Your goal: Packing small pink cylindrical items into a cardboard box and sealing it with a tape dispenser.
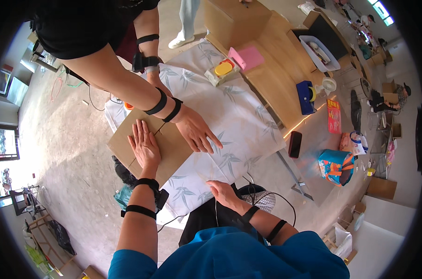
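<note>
Two own hands in head view. Left hand (pixel 145 145) flat, fingers spread, palm down on cardboard sheet (pixel 174 151), left of centre, gripping nothing. Cardboard lies on leaf-print cloth (pixel 239 111) covering surface. Right hand (pixel 224 193) lower centre, fingers loosely curled at cloth edge, holding nothing. Co-worker's hand (pixel 198 132) from upper left presses same cardboard, fingertips onto cloth. Black phone (pixel 294 144) right of cloth.

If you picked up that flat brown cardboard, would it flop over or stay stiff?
The cardboard would probably stay fairly stiff, since it lies as a flat sheet. It might bend along the crease across it. It looks thin, so likely light. The left hand presses on it.
</note>
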`<state>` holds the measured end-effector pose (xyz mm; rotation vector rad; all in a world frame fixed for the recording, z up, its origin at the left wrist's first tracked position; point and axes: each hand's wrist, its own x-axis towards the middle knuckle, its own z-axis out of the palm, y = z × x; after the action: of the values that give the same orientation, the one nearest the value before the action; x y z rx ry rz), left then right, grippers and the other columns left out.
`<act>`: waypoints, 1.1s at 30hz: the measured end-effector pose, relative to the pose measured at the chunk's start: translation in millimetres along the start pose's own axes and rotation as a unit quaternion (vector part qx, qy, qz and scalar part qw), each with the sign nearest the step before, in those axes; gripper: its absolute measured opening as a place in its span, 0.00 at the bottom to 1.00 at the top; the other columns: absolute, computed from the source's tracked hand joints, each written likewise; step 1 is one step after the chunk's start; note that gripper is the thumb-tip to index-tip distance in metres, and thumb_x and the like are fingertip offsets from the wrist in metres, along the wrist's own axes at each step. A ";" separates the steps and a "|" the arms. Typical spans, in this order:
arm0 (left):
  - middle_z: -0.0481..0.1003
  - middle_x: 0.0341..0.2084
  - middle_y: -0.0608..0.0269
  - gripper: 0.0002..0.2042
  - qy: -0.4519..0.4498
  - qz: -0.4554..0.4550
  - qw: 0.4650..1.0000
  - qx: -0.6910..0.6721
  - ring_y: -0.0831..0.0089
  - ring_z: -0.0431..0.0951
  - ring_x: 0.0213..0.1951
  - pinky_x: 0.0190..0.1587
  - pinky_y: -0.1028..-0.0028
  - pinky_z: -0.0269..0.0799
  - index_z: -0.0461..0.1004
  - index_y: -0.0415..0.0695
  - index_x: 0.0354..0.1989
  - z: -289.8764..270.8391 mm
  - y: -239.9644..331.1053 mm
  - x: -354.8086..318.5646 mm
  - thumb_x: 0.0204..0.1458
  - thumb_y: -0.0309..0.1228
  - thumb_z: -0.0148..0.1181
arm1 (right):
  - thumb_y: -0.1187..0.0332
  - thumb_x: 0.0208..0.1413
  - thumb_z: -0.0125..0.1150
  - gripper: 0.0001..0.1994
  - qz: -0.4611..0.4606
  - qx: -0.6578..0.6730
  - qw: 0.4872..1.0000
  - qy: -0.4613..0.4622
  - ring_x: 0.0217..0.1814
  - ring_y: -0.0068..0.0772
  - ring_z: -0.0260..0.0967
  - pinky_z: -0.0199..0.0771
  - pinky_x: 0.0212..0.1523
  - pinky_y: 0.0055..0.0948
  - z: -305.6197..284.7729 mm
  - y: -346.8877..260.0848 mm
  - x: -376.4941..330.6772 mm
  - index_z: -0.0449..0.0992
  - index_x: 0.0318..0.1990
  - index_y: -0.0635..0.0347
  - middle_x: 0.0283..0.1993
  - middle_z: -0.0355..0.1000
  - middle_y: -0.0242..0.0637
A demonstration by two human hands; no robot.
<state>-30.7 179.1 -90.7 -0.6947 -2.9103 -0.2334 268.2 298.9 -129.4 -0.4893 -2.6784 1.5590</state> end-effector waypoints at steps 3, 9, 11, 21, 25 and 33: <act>0.52 0.72 0.65 0.24 0.004 0.003 1.000 -0.005 0.66 0.47 0.73 0.73 0.57 0.37 0.55 0.47 0.71 -1.3 -0.8 -0.7 0.66 0.37 0.38 | 0.75 0.56 0.55 0.11 0.001 -0.008 1.000 -0.008 0.43 0.51 0.75 0.76 0.44 0.42 2.6 3.9 -1.3 0.74 0.47 0.62 0.42 0.77 0.48; 0.53 0.71 0.65 0.24 0.012 0.007 1.000 -0.006 0.65 0.48 0.73 0.72 0.56 0.38 0.56 0.49 0.70 2.1 -3.2 1.9 0.66 0.36 0.39 | 0.75 0.55 0.55 0.11 -0.001 -0.015 0.999 -0.032 0.43 0.50 0.75 0.76 0.44 0.41 -0.3 7.3 -3.8 0.75 0.46 0.62 0.42 0.77 0.48; 0.53 0.71 0.65 0.24 0.013 0.008 1.000 -0.009 0.65 0.49 0.73 0.72 0.56 0.39 0.56 0.49 0.70 3.8 -3.2 3.0 0.66 0.36 0.39 | 0.75 0.55 0.55 0.11 -0.001 -0.017 0.999 -0.032 0.43 0.50 0.75 0.76 0.44 0.41 -1.6 8.3 -2.5 0.75 0.46 0.62 0.42 0.77 0.48; 0.53 0.71 0.67 0.24 0.007 -0.001 1.000 -0.014 0.66 0.48 0.73 0.72 0.56 0.38 0.56 0.50 0.70 -0.3 -0.4 2.5 0.66 0.37 0.37 | 0.73 0.60 0.54 0.09 0.046 0.059 0.996 0.041 0.44 0.52 0.75 0.75 0.45 0.41 -10.5 -4.3 21.5 0.74 0.46 0.66 0.42 0.77 0.50; 0.52 0.72 0.67 0.24 0.013 0.005 1.000 0.000 0.66 0.49 0.73 0.72 0.56 0.39 0.55 0.50 0.71 0.9 -4.5 1.0 0.66 0.37 0.38 | 0.73 0.59 0.55 0.09 0.050 0.050 0.997 0.023 0.43 0.52 0.75 0.76 0.43 0.41 -7.4 -2.3 16.5 0.75 0.45 0.65 0.41 0.77 0.50; 0.52 0.72 0.67 0.25 0.014 0.005 1.000 -0.015 0.66 0.49 0.73 0.72 0.56 0.39 0.55 0.51 0.71 1.4 -4.3 1.4 0.65 0.37 0.39 | 0.71 0.58 0.56 0.08 0.073 0.061 0.995 0.003 0.36 0.52 0.76 0.76 0.36 0.42 10.7 25.0 -1.9 0.76 0.43 0.62 0.33 0.77 0.49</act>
<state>-34.0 176.3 -92.3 -0.7047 -2.8823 -0.2824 275.0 300.8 -155.8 -0.6990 -2.5744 1.7424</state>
